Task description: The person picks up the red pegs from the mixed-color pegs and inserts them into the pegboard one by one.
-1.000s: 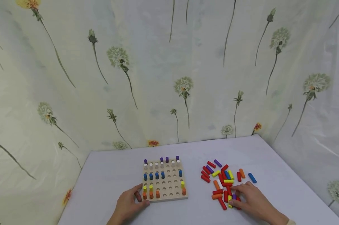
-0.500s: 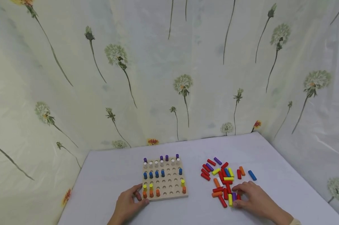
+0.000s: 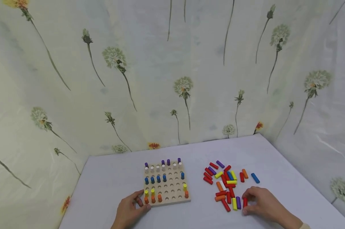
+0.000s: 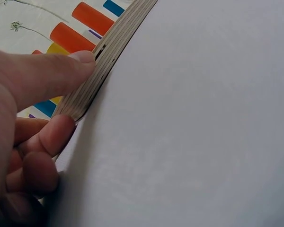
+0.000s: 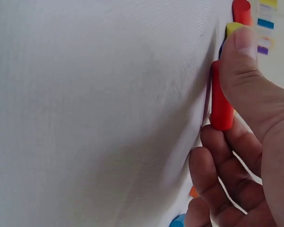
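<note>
The wooden pegboard (image 3: pixel 175 201) lies on the table, with purple, white, blue, yellow and orange pegs standing in some of its holes. My left hand (image 3: pixel 130 209) grips its near left corner, the thumb along the front edge and the fingers at the side. In the left wrist view the thumb (image 4: pixel 61 71) presses against the layered wood edge. To the right, my right hand (image 3: pixel 261 203) pinches a red peg (image 3: pixel 245 202) between thumb and fingers, low over the table. The right wrist view shows this red peg (image 5: pixel 222 106) partly covered by the thumb.
Loose pegs lie in a scattered pile right of the board, many of them red. A purple peg (image 3: pixel 238 203) and a yellow peg (image 3: pixel 234 204) lie just left of my right hand. A blue peg (image 3: pixel 255 178) lies apart at the pile's right. A flowered curtain (image 3: pixel 149 79) hangs behind the table.
My right hand has shifted right, off the yellow and purple pegs, and the red peg has come slightly away from the purple one. The left hand stays on the board's corner.
</note>
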Tool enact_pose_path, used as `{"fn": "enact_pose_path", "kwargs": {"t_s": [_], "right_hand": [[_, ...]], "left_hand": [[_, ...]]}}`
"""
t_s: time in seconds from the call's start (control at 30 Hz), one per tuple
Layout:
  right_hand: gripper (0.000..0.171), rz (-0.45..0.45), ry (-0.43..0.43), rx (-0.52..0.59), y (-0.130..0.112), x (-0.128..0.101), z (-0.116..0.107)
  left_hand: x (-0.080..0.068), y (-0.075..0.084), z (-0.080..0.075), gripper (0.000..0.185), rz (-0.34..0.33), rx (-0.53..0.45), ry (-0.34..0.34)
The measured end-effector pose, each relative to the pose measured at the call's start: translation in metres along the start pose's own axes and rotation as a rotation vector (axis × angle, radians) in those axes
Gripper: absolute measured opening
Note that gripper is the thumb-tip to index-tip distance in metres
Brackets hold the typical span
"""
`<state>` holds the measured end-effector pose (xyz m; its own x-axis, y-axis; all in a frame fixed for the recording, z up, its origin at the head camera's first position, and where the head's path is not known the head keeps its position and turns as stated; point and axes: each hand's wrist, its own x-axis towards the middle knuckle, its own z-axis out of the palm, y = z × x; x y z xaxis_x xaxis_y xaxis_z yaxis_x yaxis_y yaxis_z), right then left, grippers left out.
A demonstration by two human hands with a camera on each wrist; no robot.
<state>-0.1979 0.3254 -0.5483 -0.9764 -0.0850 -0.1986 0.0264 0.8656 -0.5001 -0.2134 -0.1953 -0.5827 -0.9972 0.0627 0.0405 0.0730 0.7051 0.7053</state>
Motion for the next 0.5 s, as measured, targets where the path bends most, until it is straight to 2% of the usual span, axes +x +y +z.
{"fn": "enact_pose_path", "kwargs": {"t_s": [0.23, 0.4, 0.5], "right_hand": [[0.060, 0.042, 0.005, -0.030, 0.0039, 0.0011, 0.0014], [0.042, 0.014, 0.028, -0.014, 0.0078, 0.0021, 0.0003], [0.029, -0.047, 0.044, 0.009, 0.0101, 0.0027, -0.0050]], "left_hand": [[0.0000, -0.0024, 0.0008, 0.064, 0.010, -0.009, 0.017], [-0.0003, -0.0024, 0.0005, 0.064, 0.001, -0.014, 0.013], [-0.0006, -0.0015, 0.0001, 0.064, -0.005, -0.017, 0.009]]}}
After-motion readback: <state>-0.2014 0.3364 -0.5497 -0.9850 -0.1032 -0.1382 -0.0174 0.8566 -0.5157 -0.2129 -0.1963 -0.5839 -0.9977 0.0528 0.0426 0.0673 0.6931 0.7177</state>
